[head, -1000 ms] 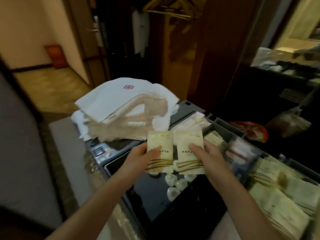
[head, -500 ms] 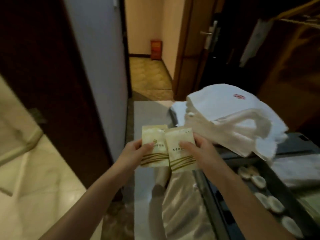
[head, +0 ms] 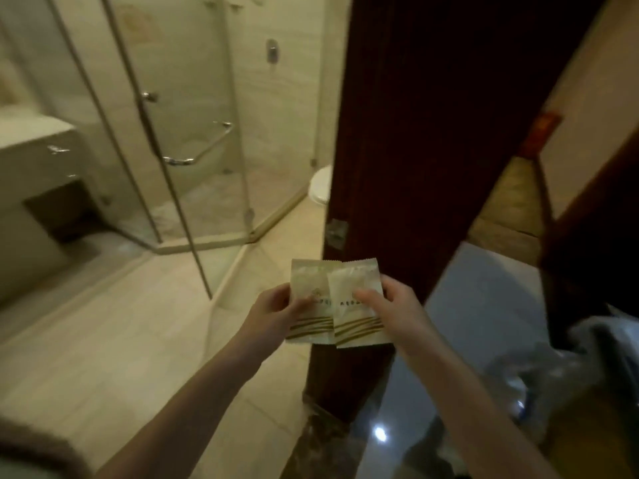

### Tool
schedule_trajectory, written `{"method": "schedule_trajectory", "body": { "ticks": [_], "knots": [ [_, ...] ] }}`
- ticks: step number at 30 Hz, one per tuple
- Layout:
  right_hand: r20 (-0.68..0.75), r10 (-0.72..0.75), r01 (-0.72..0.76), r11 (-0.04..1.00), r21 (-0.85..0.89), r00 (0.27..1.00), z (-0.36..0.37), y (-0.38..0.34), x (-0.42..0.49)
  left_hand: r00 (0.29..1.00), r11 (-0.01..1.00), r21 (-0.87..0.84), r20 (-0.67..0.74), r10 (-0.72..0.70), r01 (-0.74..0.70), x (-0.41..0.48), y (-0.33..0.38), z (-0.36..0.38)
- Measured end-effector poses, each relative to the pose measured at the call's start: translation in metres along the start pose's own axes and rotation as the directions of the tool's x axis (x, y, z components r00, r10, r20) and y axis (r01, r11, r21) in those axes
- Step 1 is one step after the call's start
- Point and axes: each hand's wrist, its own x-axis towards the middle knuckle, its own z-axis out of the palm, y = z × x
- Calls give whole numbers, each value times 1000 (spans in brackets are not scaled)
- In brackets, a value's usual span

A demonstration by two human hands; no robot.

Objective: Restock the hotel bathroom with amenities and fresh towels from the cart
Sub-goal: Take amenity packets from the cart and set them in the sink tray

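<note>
Two cream amenity packets with gold stripes are held side by side in front of me at the bathroom doorway. My left hand (head: 276,312) pinches the left packet (head: 306,288) with thumb on its front. My right hand (head: 394,309) pinches the right packet (head: 356,288), which overlaps the left one slightly. The cart shows only as a crumpled clear bag (head: 567,375) at the right edge; its towels are out of view.
A dark wooden door edge (head: 415,150) stands just behind the packets. Left of it lies the tiled bathroom floor (head: 103,340), a glass shower enclosure (head: 193,140), a toilet rim (head: 320,186) and a vanity counter (head: 31,143) at far left.
The view has swung left from the cart and towels to the bathroom doorway. Both hands keep the same hold on the two packets, carried along with the turn.
</note>
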Motion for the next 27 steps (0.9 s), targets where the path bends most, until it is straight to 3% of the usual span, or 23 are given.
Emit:
{"method": "schedule_trajectory", "body": {
  "ticks": [7,16,27],
  "knots": [
    [306,-51,49,999,12,951,106,-17,82,959,999,-47,-282,9,-23,8,-7,-96],
    [605,-41,39,999,17,795,215,-43,177,793,1000,-27,-610,-17,1,33,-7,-184],
    [803,-59,107,994,-6,593,336,-84,269,614,1000,17,-789,26,-20,80,10,-287]
  ]
}}
